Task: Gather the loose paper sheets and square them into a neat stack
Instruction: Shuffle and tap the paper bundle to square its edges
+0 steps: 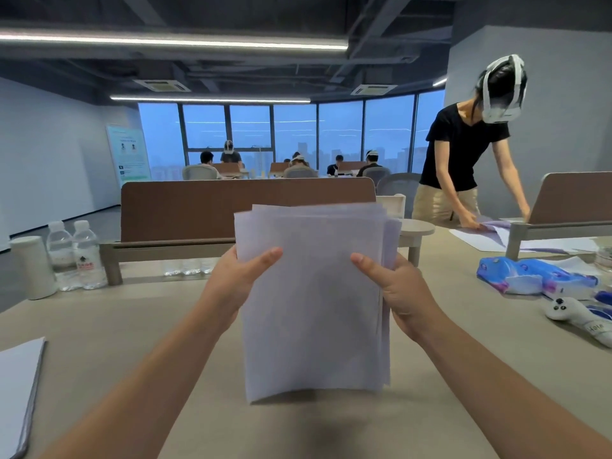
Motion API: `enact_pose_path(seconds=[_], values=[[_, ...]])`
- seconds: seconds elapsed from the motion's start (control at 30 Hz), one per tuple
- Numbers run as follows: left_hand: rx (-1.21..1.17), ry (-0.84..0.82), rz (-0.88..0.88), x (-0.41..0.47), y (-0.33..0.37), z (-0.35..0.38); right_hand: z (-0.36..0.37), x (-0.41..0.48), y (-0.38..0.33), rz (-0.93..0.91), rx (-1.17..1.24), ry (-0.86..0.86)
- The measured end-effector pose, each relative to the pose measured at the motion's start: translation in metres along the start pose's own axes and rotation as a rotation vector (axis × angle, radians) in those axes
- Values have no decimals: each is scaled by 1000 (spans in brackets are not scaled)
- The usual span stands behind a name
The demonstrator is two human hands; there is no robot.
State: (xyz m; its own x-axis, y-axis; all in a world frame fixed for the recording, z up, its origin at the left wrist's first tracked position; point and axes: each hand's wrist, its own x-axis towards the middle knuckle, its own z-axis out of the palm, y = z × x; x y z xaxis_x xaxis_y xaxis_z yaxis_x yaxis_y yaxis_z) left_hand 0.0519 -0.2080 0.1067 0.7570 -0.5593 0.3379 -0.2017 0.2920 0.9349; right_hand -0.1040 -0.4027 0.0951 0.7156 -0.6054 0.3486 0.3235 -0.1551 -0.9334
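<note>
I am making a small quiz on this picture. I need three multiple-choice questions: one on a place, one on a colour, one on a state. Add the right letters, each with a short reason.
1. Where do the two water bottles stand? A. at the left of the table, beside a white container; B. at the right end; C. on the floor.
2. What colour is the divider panel behind the paper sheets? A. green; B. brown; C. red.
3. How are the sheets held? A. flat under one palm; B. by one hand alone; C. upright, gripped by the left hand and the right hand, top edges uneven.
Answers: 1 A, they stand next to the container; 2 B, the panel is plainly brown; 3 C, a thumb lies on each side, top corners offset.
</note>
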Motion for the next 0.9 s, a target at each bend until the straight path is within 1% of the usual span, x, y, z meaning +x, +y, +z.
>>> enact_pose_path(seconds=[0.07,0.13,0.27,0.37,0.5,0.6,0.67,0.73,0.83,0.9], values=[[-28,-10,-17,-2,-8,-4,-4,-1,10,37,-22,-23],[-71,-23,-64,-5,-19,-6,-7,-3,21,113,-26,-29],[-104,-38,-113,-9,-32,1,-2,-8,37,207,105,-50],[-109,-27,-100,-7,-27,6,3,-5,33,192,148,-32],[-48,-37,-102,-3,-21,2,-3,-2,33,139,30,-38],[-27,-56,-144,-8,-36,-3,-7,-7,46,181,37,-71],[-53,-71,-180,-14,-51,-1,-4,-11,54,235,92,-68],[-72,-73,-179,-16,-58,2,0,-12,58,267,135,-57],[-93,-60,-167,-12,-53,3,1,-7,55,242,102,-28],[-58,-53,-159,-9,-49,2,-1,-4,54,221,52,-26]])
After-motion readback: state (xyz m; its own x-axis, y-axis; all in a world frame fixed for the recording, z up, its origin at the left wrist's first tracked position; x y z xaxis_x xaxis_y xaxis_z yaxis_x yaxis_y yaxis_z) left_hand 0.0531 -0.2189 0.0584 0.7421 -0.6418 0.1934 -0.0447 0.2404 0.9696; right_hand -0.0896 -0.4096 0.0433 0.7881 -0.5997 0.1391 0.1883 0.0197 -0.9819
